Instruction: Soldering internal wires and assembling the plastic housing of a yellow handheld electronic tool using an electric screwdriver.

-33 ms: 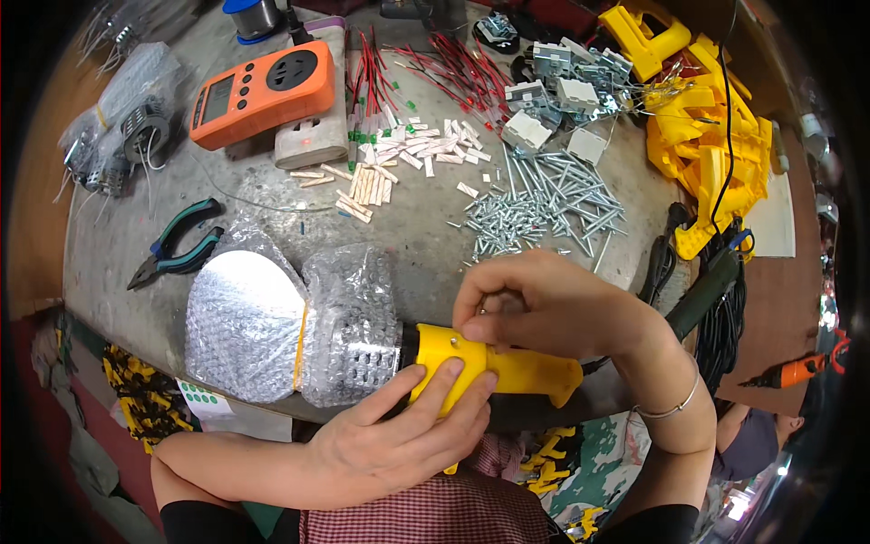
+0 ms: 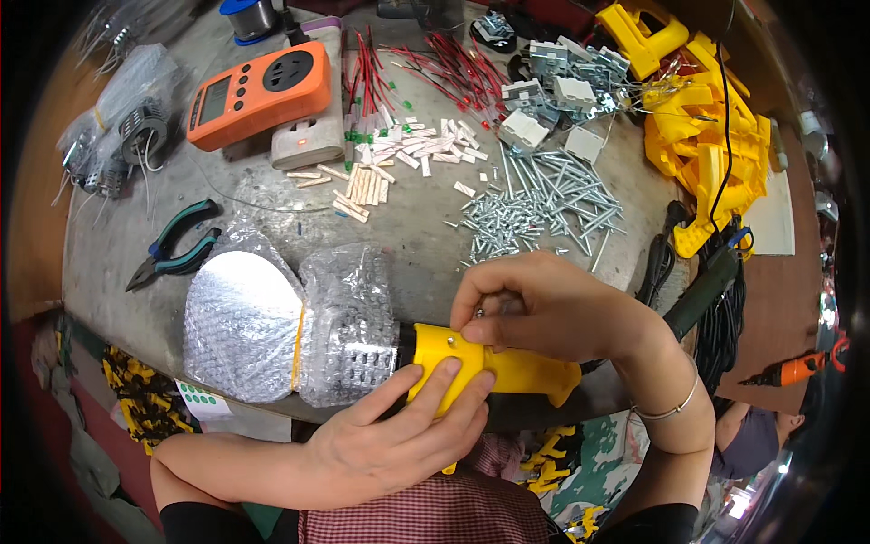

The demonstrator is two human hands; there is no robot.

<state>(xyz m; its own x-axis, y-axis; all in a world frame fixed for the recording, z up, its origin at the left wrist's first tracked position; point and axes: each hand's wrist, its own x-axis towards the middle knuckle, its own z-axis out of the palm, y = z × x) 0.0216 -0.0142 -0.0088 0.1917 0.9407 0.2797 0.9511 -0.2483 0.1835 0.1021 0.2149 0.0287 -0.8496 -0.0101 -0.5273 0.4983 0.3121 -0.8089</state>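
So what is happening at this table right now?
A person holds a yellow tool handle at the table's near edge. Its front end is wrapped in bubble wrap. The left hand steadies it from below, and the right hand presses a small screw into it. Loose screws lie behind.

Orange meter (image 2: 258, 91), green-handled pliers (image 2: 174, 254), screw pile (image 2: 535, 208), red wires (image 2: 435, 63), yellow plastic shells (image 2: 698, 136) on the counter (image 2: 417, 227).

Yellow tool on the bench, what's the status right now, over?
Left hand grips the yellow tool from below. Right hand pinches a small screw at its top. Bubble wrap covers the front end. Nothing blocking.
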